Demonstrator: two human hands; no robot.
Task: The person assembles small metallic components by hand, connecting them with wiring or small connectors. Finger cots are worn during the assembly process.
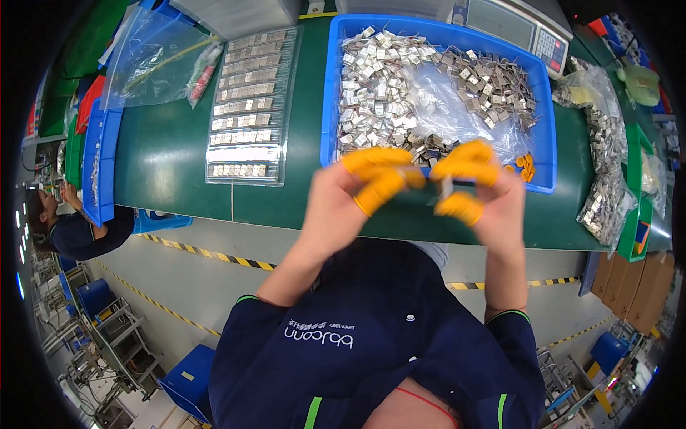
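My left hand and my right hand, with orange-yellow finger cots on several fingers, meet above the near edge of a blue bin. A small silvery metal part sits pinched between the fingers of my right hand. My left fingers are pressed together around something narrow and greyish, too small to make out. Heaped in the bin are shiny connector-like metal parts on the left and darker ones on the right, with a clear plastic bag between. Loose orange finger cots lie in its near right corner.
Left of the bin, a clear plastic tray holds rows of metal parts. A clear bag lies farther left. Behind the bin stands a weighing scale; bagged parts lie to the right. A co-worker sits at far left.
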